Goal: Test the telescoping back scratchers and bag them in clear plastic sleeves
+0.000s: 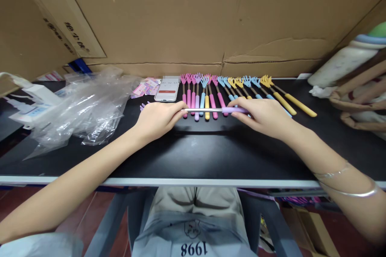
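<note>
A purple back scratcher is stretched level between my two hands above the table, its metal rod showing in the middle. My left hand is closed around the claw end, and a few purple claw tips poke out on its far side. The purple handle lies in the grip of my right hand. Just beyond, a row of back scratchers in pink, blue and yellow lies on the table, claws toward the back. My right hand covers part of some handles.
Clear plastic bags lie at the left beside a white power strip. A phone and pink printed cards are behind my left hand. Cardboard walls enclose the back. A bottle and brown paper bag stand right.
</note>
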{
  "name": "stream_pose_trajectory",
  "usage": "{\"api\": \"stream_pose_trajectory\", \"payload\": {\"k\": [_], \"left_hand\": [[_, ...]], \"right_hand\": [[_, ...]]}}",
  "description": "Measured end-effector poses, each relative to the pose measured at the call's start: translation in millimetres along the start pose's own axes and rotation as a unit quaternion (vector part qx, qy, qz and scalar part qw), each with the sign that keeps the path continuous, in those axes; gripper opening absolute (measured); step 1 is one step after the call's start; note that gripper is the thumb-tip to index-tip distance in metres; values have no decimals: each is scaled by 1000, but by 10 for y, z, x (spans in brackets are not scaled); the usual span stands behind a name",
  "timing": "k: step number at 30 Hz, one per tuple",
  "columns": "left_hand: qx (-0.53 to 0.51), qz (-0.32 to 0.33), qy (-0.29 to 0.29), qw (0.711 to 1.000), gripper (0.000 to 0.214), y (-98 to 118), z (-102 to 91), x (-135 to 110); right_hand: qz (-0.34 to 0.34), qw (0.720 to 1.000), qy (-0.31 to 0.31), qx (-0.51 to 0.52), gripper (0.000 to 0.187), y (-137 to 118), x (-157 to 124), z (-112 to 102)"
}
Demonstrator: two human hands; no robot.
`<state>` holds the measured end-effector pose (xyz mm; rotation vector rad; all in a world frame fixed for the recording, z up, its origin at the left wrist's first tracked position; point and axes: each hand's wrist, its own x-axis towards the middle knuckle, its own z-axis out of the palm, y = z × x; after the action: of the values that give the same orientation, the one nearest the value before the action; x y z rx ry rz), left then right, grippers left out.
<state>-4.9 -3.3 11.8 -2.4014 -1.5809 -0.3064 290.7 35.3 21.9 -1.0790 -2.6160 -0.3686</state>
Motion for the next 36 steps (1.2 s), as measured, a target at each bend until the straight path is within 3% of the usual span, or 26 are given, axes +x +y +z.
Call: {"api": "stream_pose_trajectory", "payload": {"k": [8, 15, 26, 36], "left_hand": [[56, -3, 78, 995, 50, -166, 41, 28], [35, 35, 142, 989, 44, -235, 76, 26], [25, 73, 177, 981, 40, -239, 85, 17], [5, 83, 185, 979, 39, -196, 55, 6]], "right_hand": [[71, 997, -6, -3, 30, 105, 12, -54], [50, 997, -3, 55, 31, 123, -1, -41], [47, 978, -34, 198, 32, 93, 25, 41], [60, 956, -59, 281, 35, 12, 49, -39]]}}
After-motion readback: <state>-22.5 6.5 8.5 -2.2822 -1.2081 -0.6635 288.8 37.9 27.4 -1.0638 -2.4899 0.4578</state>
